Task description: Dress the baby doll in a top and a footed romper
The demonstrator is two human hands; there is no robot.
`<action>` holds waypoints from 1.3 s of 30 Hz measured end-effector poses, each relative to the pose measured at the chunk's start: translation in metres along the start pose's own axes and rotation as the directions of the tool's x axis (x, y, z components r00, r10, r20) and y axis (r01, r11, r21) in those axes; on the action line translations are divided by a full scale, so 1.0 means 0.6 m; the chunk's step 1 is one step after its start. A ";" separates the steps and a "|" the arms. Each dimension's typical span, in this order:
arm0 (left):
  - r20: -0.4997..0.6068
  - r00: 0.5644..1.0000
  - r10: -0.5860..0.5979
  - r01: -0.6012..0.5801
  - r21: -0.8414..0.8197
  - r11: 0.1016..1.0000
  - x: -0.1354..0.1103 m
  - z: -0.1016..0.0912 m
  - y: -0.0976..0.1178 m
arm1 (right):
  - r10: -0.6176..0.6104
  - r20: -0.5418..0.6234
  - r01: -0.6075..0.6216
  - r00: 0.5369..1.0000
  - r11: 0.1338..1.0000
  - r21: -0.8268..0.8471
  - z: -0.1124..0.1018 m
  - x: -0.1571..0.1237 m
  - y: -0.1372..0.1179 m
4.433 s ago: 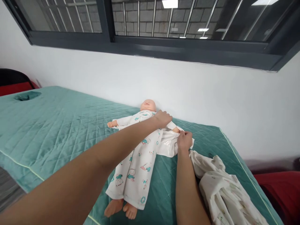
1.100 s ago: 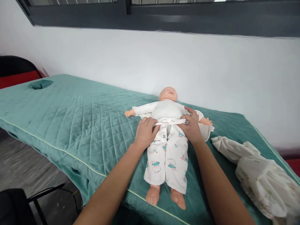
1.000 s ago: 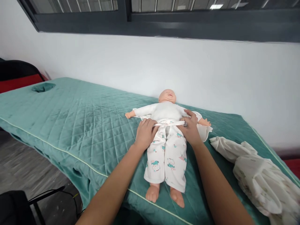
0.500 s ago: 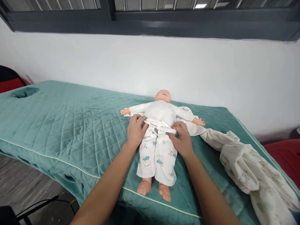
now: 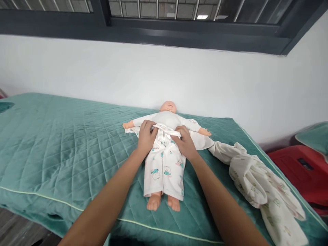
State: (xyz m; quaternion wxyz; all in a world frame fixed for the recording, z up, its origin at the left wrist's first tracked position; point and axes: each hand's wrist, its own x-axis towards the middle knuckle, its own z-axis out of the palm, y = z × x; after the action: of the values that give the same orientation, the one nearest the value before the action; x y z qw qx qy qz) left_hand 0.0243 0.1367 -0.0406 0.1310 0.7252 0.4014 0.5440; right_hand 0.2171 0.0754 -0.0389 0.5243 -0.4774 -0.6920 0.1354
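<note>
A baby doll (image 5: pixel 168 107) lies on its back, arms spread, its feet toward me. It has a white long-sleeved top (image 5: pixel 167 119) on its torso and white printed pants (image 5: pixel 164 167) on its legs. My left hand (image 5: pixel 147 136) grips the pants' waistband at the doll's hip on the left. On the other side, my right hand (image 5: pixel 185 141) pinches the same waistband between thumb and fingers. The waistband is stretched across the belly between both hands. Bare feet stick out below the pant legs.
A green quilted bed cover (image 5: pixel 77 147) lies under the doll. To the right is a crumpled white printed cloth (image 5: pixel 251 177), one end reaching near the doll's arm. A red case-like object (image 5: pixel 299 171) stands beyond the right edge. Behind is a white wall (image 5: pixel 128 71) below a barred window.
Both hands have drawn the waistband higher up the doll's belly, and the pant legs have moved up with it. The view has shifted to the right.
</note>
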 end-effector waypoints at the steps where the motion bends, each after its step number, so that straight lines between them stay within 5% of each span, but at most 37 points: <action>1: -0.005 1.000 -0.007 0.007 0.004 1.000 0.009 0.007 -0.003 | -0.004 -0.015 0.003 1.000 1.000 -0.007 0.001 0.009 0.007; 12: 0.023 0.995 -0.099 0.097 0.052 0.994 0.015 0.026 -0.029 | 0.022 -0.105 -0.027 0.994 0.998 -0.051 0.007 0.023 0.036; 23: 0.080 0.976 -0.203 0.191 0.142 0.971 -0.085 -0.030 0.015 | 0.020 -0.062 -0.026 0.998 0.995 -0.101 -0.009 0.015 0.038; 29: 0.080 0.975 -0.205 0.191 0.160 0.969 -0.090 -0.028 0.016 | 0.145 -0.105 -0.162 0.984 0.970 -0.181 -0.012 -0.006 0.006; 39: 0.065 0.976 -0.207 0.190 0.211 0.959 -0.092 -0.028 0.008 | 0.340 0.057 -0.331 0.939 0.936 -0.123 -0.014 -0.099 -0.070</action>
State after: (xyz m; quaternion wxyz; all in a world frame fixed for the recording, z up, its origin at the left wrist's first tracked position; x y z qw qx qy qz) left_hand 0.0067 0.0893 -0.0691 0.1276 0.7137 0.5195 0.4522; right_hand 0.2019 0.0037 -0.0419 0.4387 -0.6115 -0.6267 0.2023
